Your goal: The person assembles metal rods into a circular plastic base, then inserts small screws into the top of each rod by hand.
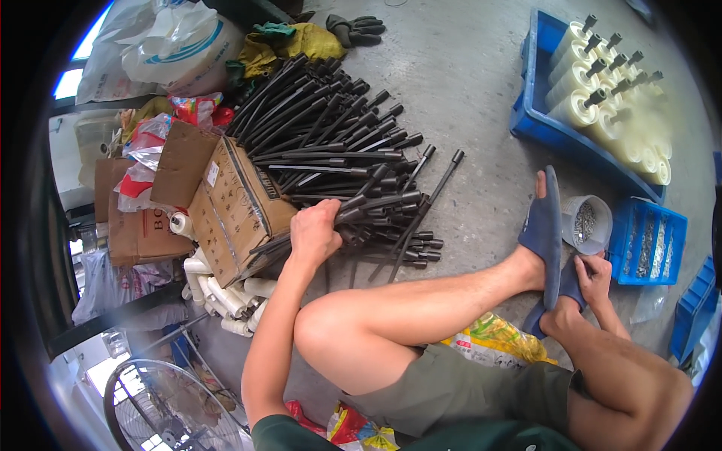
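My left hand [314, 229] is closed around several thin black rods with thicker sleeve-like ends, at the near side of a big pile of black rods [331, 120]. The pile spills out of an open cardboard box [242, 207] lying on its side just left of that hand. Over on the right, my right hand [594, 278] is lowered beside my slipper [553, 233]. Its fingers are curled together, and whatever they hold is hidden. Close above them stands a white tub [587, 225] with small metal parts inside.
A blue crate [535, 105] of cream cylinders with black stems stands at the far right. Nearer is a blue divided bin [648, 242] of small metal parts. White pipe fittings [226, 297], a fan [169, 406] and bulging plastic bags [180, 52] lie along the left. A dark glove [355, 30] rests beyond.
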Action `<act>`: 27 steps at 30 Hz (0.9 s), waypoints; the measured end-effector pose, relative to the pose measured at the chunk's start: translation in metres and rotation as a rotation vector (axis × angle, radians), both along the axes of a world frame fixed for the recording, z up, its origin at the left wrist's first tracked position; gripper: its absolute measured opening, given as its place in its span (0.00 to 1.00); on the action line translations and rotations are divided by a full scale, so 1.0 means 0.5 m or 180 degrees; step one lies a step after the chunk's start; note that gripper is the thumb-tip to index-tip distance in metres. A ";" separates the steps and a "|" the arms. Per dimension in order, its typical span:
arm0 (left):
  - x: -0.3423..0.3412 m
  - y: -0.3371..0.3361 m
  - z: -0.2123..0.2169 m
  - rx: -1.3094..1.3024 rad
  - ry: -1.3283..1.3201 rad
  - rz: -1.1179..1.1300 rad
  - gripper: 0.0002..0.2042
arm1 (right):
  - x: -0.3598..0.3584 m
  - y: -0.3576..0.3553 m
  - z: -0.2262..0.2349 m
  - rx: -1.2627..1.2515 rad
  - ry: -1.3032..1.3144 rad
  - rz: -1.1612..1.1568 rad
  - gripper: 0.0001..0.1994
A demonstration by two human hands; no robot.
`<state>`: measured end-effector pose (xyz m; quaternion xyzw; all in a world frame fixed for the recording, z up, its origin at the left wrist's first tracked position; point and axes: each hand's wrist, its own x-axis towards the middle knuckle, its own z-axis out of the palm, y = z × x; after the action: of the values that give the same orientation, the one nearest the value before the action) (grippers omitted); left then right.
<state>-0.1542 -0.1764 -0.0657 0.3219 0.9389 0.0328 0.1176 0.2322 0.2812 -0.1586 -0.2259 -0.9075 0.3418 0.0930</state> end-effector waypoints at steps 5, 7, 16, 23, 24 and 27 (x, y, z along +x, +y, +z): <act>0.020 0.012 0.059 0.0080 0.0310 -0.0099 0.13 | 0.004 -0.002 0.007 0.0026 0.0077 0.0062 0.04; 0.031 0.032 0.114 0.0110 0.0252 0.0102 0.14 | -0.020 -0.022 0.039 0.0126 0.0459 0.0216 0.01; 0.015 0.076 0.183 0.1439 -0.0249 0.0705 0.09 | -0.488 -0.216 0.068 0.1569 0.0690 0.2957 0.14; 0.025 0.226 0.226 0.4014 -0.1242 0.1468 0.07 | -0.658 -0.264 -0.065 0.2988 0.0910 0.3147 0.11; 0.021 0.233 0.225 0.4034 -0.1203 0.1485 0.07 | -0.667 -0.274 -0.057 0.3003 0.0943 0.3174 0.11; 0.004 0.249 0.216 0.4722 -0.2325 0.1649 0.15 | -0.690 -0.285 -0.047 0.2931 0.0973 0.3203 0.09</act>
<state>-0.1522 -0.0517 0.0425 0.0608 0.6221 0.7639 0.1603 -0.1130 0.1385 -0.1819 0.3350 -0.9311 -0.0480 0.1363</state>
